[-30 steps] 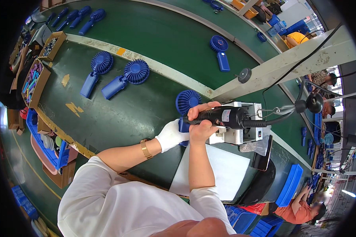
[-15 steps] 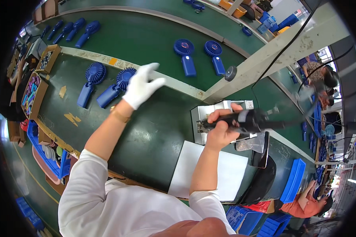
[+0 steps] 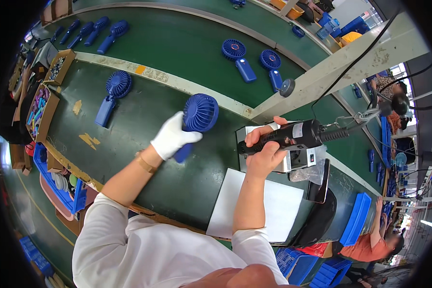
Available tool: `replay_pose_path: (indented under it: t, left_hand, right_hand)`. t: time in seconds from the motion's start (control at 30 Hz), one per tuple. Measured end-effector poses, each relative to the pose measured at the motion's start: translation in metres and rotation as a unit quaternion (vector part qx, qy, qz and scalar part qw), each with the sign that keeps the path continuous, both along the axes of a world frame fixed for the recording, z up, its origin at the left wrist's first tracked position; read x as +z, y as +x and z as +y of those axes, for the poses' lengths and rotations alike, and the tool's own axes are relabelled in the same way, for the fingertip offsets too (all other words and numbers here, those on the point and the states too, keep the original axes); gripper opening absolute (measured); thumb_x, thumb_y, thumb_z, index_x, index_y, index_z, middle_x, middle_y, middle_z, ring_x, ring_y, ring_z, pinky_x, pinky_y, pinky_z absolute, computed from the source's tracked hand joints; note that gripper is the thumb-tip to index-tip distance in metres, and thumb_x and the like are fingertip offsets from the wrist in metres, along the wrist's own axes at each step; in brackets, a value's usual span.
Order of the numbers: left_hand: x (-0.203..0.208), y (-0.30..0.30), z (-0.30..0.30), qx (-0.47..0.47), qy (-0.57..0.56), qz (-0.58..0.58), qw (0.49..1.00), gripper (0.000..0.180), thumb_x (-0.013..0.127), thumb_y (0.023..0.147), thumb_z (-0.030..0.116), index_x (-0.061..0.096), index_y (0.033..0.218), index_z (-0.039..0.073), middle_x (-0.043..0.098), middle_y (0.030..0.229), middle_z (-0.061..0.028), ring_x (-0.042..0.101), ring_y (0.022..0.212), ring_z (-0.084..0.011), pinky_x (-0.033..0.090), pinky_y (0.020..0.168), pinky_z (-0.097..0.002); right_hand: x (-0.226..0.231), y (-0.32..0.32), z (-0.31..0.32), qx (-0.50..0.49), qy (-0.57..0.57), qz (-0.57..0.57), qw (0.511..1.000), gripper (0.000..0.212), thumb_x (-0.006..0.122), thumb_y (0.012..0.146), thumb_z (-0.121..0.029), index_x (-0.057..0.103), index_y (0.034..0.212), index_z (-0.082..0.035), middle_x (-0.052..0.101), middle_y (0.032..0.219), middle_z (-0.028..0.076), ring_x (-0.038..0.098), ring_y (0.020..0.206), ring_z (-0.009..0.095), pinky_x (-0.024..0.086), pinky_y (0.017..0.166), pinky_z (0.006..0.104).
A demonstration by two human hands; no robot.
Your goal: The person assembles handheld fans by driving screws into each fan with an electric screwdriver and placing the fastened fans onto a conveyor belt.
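Note:
My left hand, in a white glove, grips a blue handheld fan by the neck, its round ribbed head up and its handle pointing toward me. Over the right side of the bench my bare right hand is wrapped round a black electric screwdriver, which lies nearly level with its cable end to the right. The tool's tip is at the left, beside a white box-shaped device partly hidden beneath it. Another blue fan rests on the green bench, left of my left hand.
Beyond the bench's pale edge rail, several blue fans lie on a green belt. A post rises at the right. White paper lies near me; a parts box stands left. Another person sits at far right.
My left hand has taken a fan from the bench and moved it right, toward the screwdriver. My right hand still holds the screwdriver, now slightly shifted. The fans on the belt have moved right.

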State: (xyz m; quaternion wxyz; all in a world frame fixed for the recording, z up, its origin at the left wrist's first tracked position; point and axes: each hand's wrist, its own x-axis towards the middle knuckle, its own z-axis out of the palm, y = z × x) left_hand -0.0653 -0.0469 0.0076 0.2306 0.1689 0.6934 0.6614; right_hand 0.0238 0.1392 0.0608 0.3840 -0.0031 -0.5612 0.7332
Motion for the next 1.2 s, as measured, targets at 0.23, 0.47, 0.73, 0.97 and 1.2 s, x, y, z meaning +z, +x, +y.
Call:
replay_pose_path:
  t: [0.23,0.47,0.73,0.97,1.2]
  left_hand:
    - [-0.017,0.037,0.034,-0.045,0.250,-0.426,0.868,0.032,0.055,0.091,0.028,0.051,0.102,-0.001,0.059,0.089,-0.0102,0.061,0.080,-0.0214,0.052,0.069,-0.0311]
    - [-0.020,0.055,0.047,-0.046,0.212,-0.360,0.907,0.027,0.065,0.079,0.006,0.051,0.101,0.001,0.059,0.088,-0.0077,0.061,0.076,-0.0173,0.052,0.071,-0.0299]
    - [-0.013,0.058,0.046,-0.055,0.202,-0.393,0.896,0.029,0.067,0.076,0.004,0.052,0.101,0.002,0.061,0.090,-0.0081,0.062,0.076,-0.0160,0.051,0.064,-0.0279]
    - [-0.021,0.058,0.047,-0.056,0.210,-0.384,0.897,0.028,0.066,0.077,0.005,0.052,0.101,0.001,0.061,0.089,-0.0077,0.062,0.076,-0.0163,0.052,0.065,-0.0275]
    - [-0.059,0.059,0.046,-0.051,0.300,-0.377,0.875,0.033,0.064,0.077,0.000,0.051,0.106,-0.001,0.060,0.098,-0.0072,0.060,0.083,-0.0132,0.051,0.074,-0.0260]
  right_hand:
    - [0.002,-0.002,-0.002,0.003,-0.046,0.014,0.999,0.078,0.072,0.071,-0.052,0.037,0.116,0.002,0.052,0.061,0.008,0.049,0.050,0.014,0.041,0.048,0.0250]
    - [0.004,-0.002,-0.006,-0.003,-0.033,-0.011,0.999,0.083,0.065,0.069,-0.064,0.036,0.118,-0.003,0.045,0.059,0.004,0.043,0.050,0.012,0.037,0.047,0.0261]
    - [-0.001,-0.007,-0.013,-0.001,-0.050,0.000,0.999,0.084,0.065,0.066,-0.067,0.037,0.117,-0.005,0.045,0.059,0.003,0.044,0.050,0.011,0.037,0.047,0.0252]
    - [-0.008,-0.010,-0.014,0.013,-0.057,-0.005,0.998,0.085,0.066,0.065,-0.066,0.038,0.116,-0.005,0.046,0.059,0.004,0.044,0.050,0.012,0.037,0.046,0.0261]
    - [-0.069,-0.010,-0.019,0.105,0.190,-0.011,0.976,0.061,0.079,0.061,-0.014,0.044,0.110,-0.005,0.054,0.072,0.007,0.051,0.063,0.014,0.040,0.052,0.0242]
